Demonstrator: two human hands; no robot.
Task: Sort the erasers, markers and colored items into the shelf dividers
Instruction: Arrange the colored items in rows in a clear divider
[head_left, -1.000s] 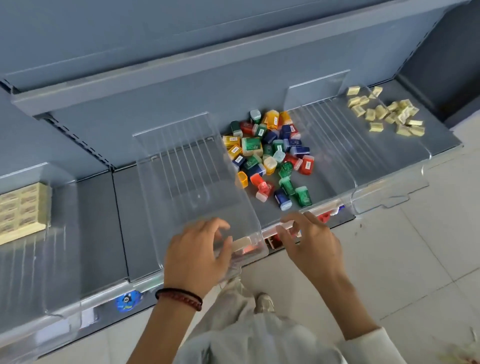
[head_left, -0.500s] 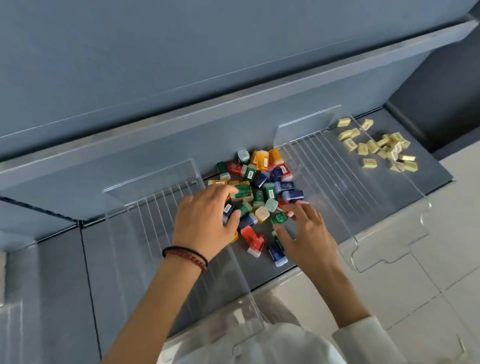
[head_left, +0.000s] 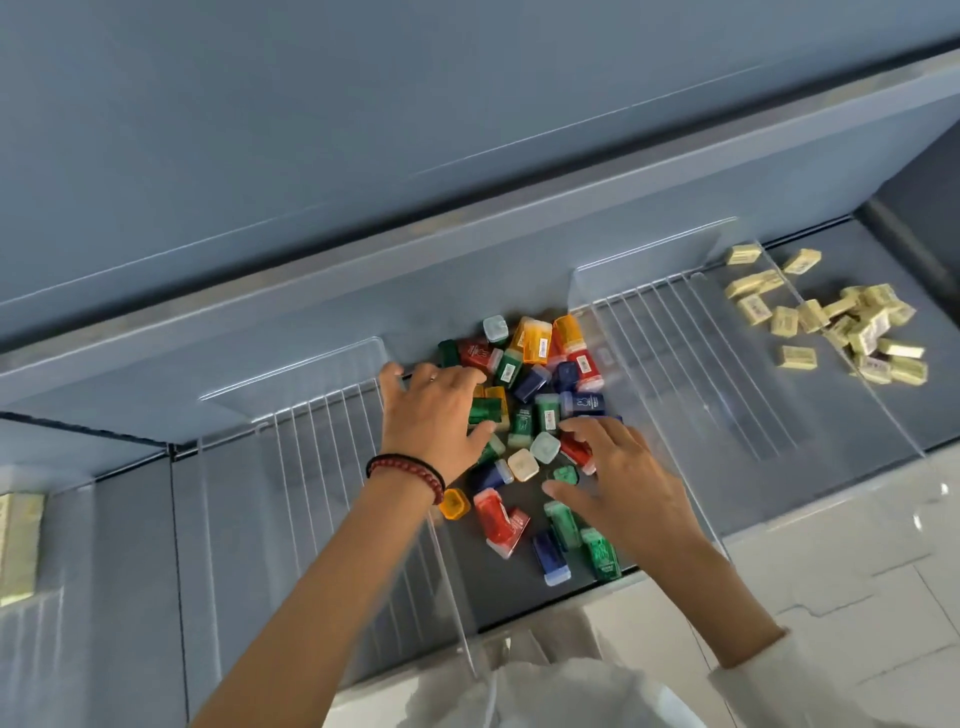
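Both hands have come in from the shelf's front edge and now lie over the colored items (head_left: 535, 395), a loose heap on the shelf (head_left: 130, 545) floor between two clear dividers. The left hand (head_left: 436, 415) is spread on the heap's rear left part and the right hand (head_left: 623, 483) on its front right. Each grip is released, fingers splayed on the pieces, and nothing appears to be picked up. I take this as the start of gathering the heap, so sorting this lot has barely begun. Right of the heap, beyond the right divider (head_left: 675, 364), pale yellow erasers (head_left: 831, 322) lie scattered. Far left of the heap is a stack of pale boxes (head_left: 18, 545). The left forearm crosses the left divider (head_left: 322, 431), whose wall hems the heap closely and could hinder a sideways sweep.
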